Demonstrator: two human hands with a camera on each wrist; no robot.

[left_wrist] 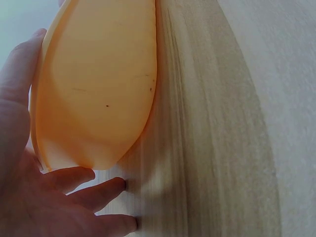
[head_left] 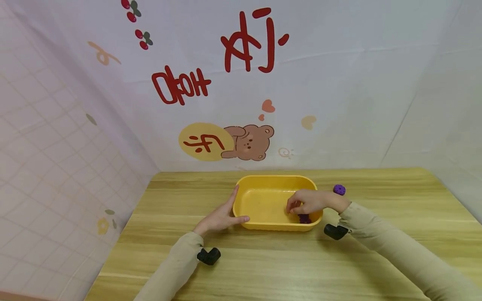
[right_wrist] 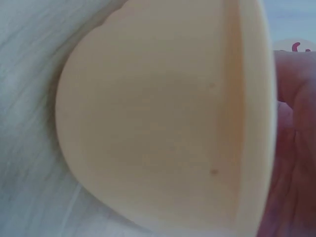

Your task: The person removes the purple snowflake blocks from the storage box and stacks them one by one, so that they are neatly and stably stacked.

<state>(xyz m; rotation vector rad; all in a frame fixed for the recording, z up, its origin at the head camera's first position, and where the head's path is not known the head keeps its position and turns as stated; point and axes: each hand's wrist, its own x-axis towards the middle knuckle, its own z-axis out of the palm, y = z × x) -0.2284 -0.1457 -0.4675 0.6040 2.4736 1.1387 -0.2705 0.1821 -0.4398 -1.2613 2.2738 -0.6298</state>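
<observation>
A yellow plastic basin with rounded corners stands on the wooden table. My left hand lies against its left end, fingers along the outside and thumb across the front rim. In the left wrist view the fingers of that hand are spread and fairly straight beside the basin wall. My right hand reaches over the right end with bent fingers pointing down inside. Close under it, on the basin floor, sits a small dark purple-red piece. The basin wall hides those fingertips in the right wrist view.
A purple round piece with a notched edge lies on the table, right of the basin near the right wrist. Behind the table hangs a pale printed cloth. A black wrist device sits under the right cuff.
</observation>
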